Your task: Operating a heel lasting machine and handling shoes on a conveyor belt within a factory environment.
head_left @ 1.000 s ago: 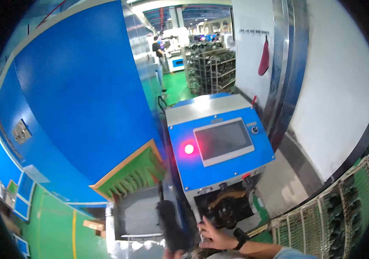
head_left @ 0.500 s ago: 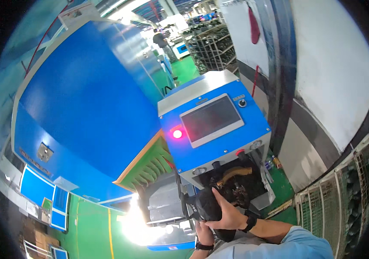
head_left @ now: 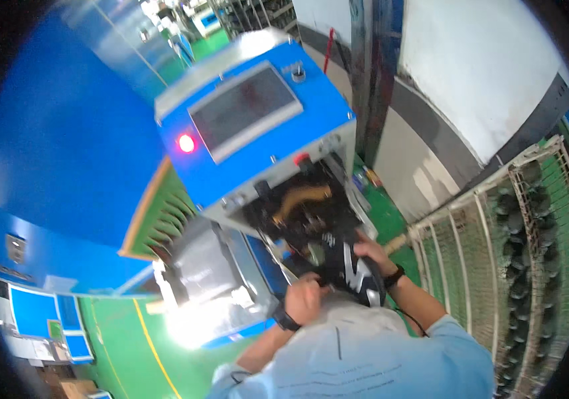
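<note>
Low in front of me, close to my body, is a black shoe [head_left: 359, 274] with light grey-white markings on its side. My right hand [head_left: 372, 254] grips it from the right, with its thumb and fingers along the upper edge. My left hand [head_left: 304, 299] is closed, its fingertips at the shoe's left side. Motion blur hides exactly how those fingers hold it. Just beyond the shoe opens the dark bay of a blue machine [head_left: 328, 136], with a curved brownish piece [head_left: 302, 196] inside.
On the machine's top are a dark screen [head_left: 246, 110], a lit red lamp [head_left: 187, 143] and a knob [head_left: 298, 74]. A red button [head_left: 302, 159] sits at its front. A large blue cabinet [head_left: 65, 153] stands left. A wire rack [head_left: 471, 233] with dark items is at right.
My view has shifted, so the machine appears further left and higher. The hands have moved apart; the right now holds the shoe's right side, with its grey-white markings showing.
</note>
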Action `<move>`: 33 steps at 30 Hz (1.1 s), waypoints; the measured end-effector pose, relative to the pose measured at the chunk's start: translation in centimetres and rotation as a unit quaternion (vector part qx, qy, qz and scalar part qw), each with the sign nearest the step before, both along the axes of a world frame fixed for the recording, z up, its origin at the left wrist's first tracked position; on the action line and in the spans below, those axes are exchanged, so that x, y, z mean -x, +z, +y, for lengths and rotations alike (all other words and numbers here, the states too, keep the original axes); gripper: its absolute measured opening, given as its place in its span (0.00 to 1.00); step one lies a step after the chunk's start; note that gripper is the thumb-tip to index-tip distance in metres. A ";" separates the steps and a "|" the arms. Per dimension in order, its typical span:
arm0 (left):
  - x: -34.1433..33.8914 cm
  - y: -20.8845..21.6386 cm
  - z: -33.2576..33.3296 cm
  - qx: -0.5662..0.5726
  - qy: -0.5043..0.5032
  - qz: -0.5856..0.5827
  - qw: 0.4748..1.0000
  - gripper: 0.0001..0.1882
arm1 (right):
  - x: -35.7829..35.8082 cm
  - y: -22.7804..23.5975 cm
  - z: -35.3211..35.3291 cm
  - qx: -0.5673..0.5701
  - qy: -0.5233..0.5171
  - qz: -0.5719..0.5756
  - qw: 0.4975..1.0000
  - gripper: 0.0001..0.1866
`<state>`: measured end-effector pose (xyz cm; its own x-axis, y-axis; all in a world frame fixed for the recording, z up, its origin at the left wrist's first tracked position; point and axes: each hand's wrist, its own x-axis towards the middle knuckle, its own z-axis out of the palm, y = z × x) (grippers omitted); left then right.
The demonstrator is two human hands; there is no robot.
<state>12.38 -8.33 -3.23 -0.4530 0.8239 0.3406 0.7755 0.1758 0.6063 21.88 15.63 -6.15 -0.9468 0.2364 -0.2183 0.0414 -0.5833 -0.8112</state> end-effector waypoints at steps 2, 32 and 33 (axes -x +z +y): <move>0.1 2.2 0.1 0.018 0.061 -0.156 0.986 0.22 | -2.0 -2.4 0.8 0.109 -0.026 -0.022 0.993 0.34; 5.5 -6.9 -8.6 0.143 0.191 -0.489 0.839 0.20 | 15.9 2.4 -6.2 -0.805 0.068 -0.189 0.558 0.46; 5.6 -6.9 -8.4 0.154 0.186 -0.483 0.841 0.20 | 15.7 2.3 -6.5 -0.808 0.072 -0.180 0.556 0.46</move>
<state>6.82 -16.77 -10.10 -0.6418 0.5454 -0.5391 -0.1973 0.5620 0.8033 6.17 9.18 -3.84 -0.9452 0.3264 -0.0121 0.3224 0.9263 -0.1948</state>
